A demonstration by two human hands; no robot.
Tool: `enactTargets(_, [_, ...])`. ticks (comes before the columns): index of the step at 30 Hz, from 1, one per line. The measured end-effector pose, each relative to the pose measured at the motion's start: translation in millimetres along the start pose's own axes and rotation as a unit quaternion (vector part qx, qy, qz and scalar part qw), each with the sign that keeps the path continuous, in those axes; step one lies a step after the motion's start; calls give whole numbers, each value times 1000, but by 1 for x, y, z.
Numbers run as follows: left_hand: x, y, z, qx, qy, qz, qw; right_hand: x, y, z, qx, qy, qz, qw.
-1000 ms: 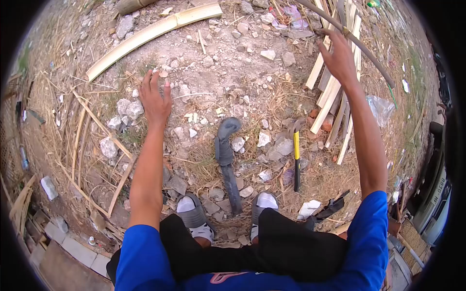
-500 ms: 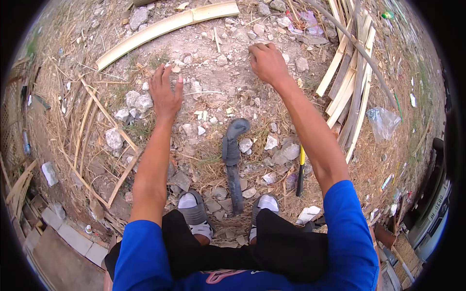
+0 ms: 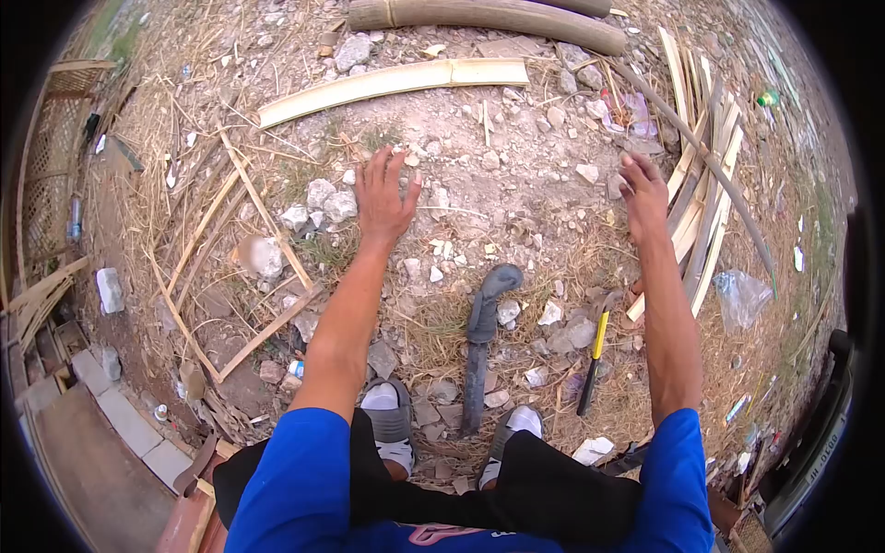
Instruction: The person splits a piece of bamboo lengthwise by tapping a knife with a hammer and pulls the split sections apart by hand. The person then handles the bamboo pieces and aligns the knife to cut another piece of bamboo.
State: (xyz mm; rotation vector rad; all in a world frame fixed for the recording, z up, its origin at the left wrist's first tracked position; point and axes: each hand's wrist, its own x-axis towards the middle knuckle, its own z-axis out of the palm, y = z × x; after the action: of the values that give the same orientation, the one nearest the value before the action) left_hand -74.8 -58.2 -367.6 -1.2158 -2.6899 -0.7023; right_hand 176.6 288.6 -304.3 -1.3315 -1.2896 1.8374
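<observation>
My left hand (image 3: pixel 385 201) is spread open above the stony ground, just right of some pale rocks (image 3: pixel 334 201), holding nothing. Over toward the strips of split bamboo (image 3: pixel 721 198) hangs my right hand (image 3: pixel 647 201), its fingers loosely bent and apart with nothing in them. Beyond the hands lies a curved half of split bamboo (image 3: pixel 396 85), pale inside facing up. Between my feet is a dark post-like piece (image 3: pixel 474 382) with a wrapped, bent top. A hammer (image 3: pixel 594 359) with a yellow and black handle lies to its right, below my right hand.
Thick bamboo poles (image 3: pixel 489 20) lie at the far edge. Thin wooden strips (image 3: pixel 267 334) form a frame-like shape at left. A clear plastic bag (image 3: pixel 742 300) is at right. A vehicle part (image 3: pixel 816 452) with a plate stands at lower right.
The view has shifted left and farther out, showing the bamboo poles. My right hand has moved right and nearer, toward the strips. My left hand stays beside the pale rocks.
</observation>
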Motion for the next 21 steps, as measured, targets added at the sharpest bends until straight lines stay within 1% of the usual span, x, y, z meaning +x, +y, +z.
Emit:
enactTargets(2, [-1,-2,2,-4,-5,-7,1000,-1,-4,-77,115,76,15,990])
enactTargets(4, [0,-2,3,-7,-6,-15,1000,-8,-4,-178,180,168,-3,969])
enactTargets(6, [-3,1,0,-6,-9,-20,1000,-24,-2,-283,192,275,-38,941])
enactTargets(8, [1,3,-3,-5,-10,-18,1000,-46,0,-364,182,359,-77,912])
enactTargets(10, [3,2,-6,-2,-10,-22,1000,-61,-10,-372,209,379,-115,894])
enactTargets(11, [1,4,-6,-2,-17,-20,1000,-36,-11,-371,188,369,-123,902])
enactTargets(12, [1,5,-6,0,-17,-20,1000,-22,-37,-293,158,319,-125,926])
enactTargets(13, [5,7,-4,-9,-16,-23,1000,-21,-68,-194,105,247,-129,955])
enactTargets(14, [1,6,-5,-15,-24,-29,999,-31,-94,-85,15,137,-140,981])
enactTargets(15, [0,6,-8,-17,-30,-29,999,-56,-117,13,-92,0,-168,982])
enactTargets(16, [-1,3,-5,-23,-19,-24,999,-91,-135,89,-196,-143,-223,944])
enactTargets(17, [4,0,-9,-18,-17,-12,1000,-128,-146,146,-283,-273,-298,870])
enactTargets(18, [10,0,-10,-18,-14,-3,1000,-159,-148,185,-336,-353,-366,793])
enactTargets(19, [11,1,-10,-19,-10,1,1000,-182,-143,205,-369,-401,-413,730])
enactTargets(20, [12,0,-8,-22,-4,1,1000,-194,-133,205,-388,-424,-420,703])
enactTargets(21, [9,0,-5,-25,2,-3,1000,-199,-126,194,-390,-439,-394,708])
